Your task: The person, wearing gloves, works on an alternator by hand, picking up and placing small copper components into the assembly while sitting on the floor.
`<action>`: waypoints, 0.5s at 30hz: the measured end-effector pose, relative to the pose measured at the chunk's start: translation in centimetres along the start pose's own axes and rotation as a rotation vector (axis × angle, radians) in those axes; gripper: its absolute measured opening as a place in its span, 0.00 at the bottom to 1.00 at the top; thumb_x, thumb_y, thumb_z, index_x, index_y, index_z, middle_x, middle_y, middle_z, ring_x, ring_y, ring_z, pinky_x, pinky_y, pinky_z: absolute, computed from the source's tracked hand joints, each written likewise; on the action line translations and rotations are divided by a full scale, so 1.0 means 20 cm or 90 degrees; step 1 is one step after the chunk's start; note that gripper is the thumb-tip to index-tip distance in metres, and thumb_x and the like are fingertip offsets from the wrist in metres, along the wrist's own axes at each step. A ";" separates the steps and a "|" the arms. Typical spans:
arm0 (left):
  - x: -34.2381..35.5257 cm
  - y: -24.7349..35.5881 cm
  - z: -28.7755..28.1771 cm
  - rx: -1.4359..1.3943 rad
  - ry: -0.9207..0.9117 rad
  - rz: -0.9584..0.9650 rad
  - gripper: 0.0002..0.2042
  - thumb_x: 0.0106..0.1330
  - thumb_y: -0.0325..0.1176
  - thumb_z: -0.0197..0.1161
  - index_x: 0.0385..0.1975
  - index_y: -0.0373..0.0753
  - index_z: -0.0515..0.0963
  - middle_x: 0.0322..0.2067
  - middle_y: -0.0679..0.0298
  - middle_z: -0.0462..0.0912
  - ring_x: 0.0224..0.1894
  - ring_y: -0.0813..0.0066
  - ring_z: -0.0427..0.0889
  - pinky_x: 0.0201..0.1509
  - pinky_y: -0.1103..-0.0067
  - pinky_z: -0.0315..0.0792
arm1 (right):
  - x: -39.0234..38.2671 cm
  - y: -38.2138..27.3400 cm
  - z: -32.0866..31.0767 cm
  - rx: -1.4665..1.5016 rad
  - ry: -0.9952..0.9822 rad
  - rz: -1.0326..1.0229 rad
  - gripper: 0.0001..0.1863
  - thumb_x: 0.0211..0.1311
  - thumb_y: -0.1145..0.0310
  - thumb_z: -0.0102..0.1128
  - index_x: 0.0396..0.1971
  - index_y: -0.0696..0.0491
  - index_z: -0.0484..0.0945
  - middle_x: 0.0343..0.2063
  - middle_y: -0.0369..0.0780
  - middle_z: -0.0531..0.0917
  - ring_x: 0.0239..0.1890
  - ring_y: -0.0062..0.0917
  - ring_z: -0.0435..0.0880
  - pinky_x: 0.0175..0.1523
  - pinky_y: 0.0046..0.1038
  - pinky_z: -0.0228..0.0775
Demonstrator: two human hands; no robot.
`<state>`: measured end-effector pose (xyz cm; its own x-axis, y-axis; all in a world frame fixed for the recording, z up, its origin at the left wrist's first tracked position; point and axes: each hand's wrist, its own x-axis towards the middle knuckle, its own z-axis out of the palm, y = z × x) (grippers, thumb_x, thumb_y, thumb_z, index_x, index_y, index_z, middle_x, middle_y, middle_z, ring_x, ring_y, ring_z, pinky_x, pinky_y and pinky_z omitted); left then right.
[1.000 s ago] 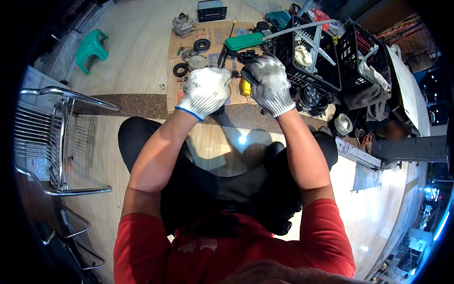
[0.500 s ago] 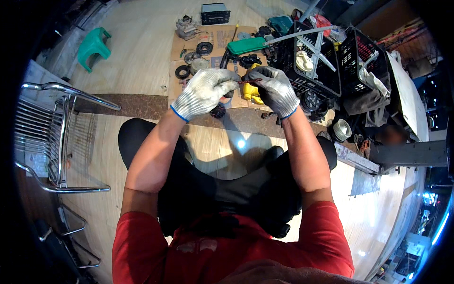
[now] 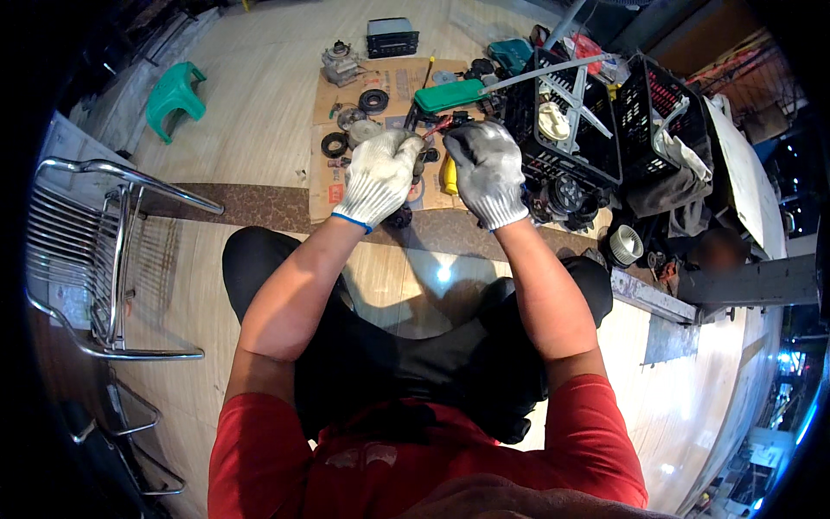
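My left hand, in a white knitted glove with a blue cuff, is closed with its fingers pinched together. My right hand wears a matching glove, darkly stained over the fingers, and is closed too. Between the fingertips runs a thin red strip, perhaps a wire; its exact kind is too small to make out. Both hands hover over a flattened cardboard sheet. A yellow object, partly covered by my right hand, lies beneath. Black ring-shaped parts lie beyond my left hand.
A long green-headed tool lies across the cardboard's far right. Black crates with loose parts stand at right. A metal part and a boxy car-radio-like unit sit at the back. A green stool and chrome chair are at left.
The red strip now slants up to the right instead of lying nearly level. My left hand has shifted slightly right, and my right hand has moved left and turned more knuckles-up.
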<state>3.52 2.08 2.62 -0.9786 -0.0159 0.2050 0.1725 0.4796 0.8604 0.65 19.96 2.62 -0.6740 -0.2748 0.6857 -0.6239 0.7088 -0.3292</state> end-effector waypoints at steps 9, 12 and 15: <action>0.00 -0.06 0.04 0.317 -0.038 0.207 0.11 0.67 0.37 0.56 0.31 0.35 0.78 0.27 0.48 0.81 0.34 0.47 0.82 0.38 0.61 0.75 | 0.00 0.02 -0.04 -0.208 -0.115 -0.171 0.08 0.55 0.65 0.64 0.30 0.53 0.82 0.31 0.43 0.83 0.39 0.41 0.81 0.57 0.44 0.70; -0.01 -0.07 0.04 0.418 -0.086 0.227 0.10 0.67 0.35 0.55 0.30 0.36 0.77 0.27 0.49 0.81 0.32 0.47 0.82 0.37 0.60 0.75 | -0.02 0.05 -0.03 -0.139 -0.116 -0.109 0.08 0.55 0.66 0.64 0.30 0.55 0.82 0.31 0.45 0.83 0.38 0.43 0.81 0.50 0.43 0.71; 0.00 -0.08 0.04 0.378 -0.058 0.230 0.09 0.64 0.35 0.56 0.29 0.36 0.78 0.24 0.52 0.82 0.30 0.51 0.83 0.35 0.64 0.76 | -0.01 0.06 -0.04 -0.096 -0.095 -0.112 0.08 0.55 0.67 0.64 0.31 0.56 0.83 0.30 0.45 0.83 0.36 0.44 0.80 0.45 0.42 0.71</action>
<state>3.16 1.95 0.80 -0.8815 0.2961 0.3677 0.4238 0.8396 0.3399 0.43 21.42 2.68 -0.6187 -0.4864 0.6169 -0.6775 0.7279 -0.1056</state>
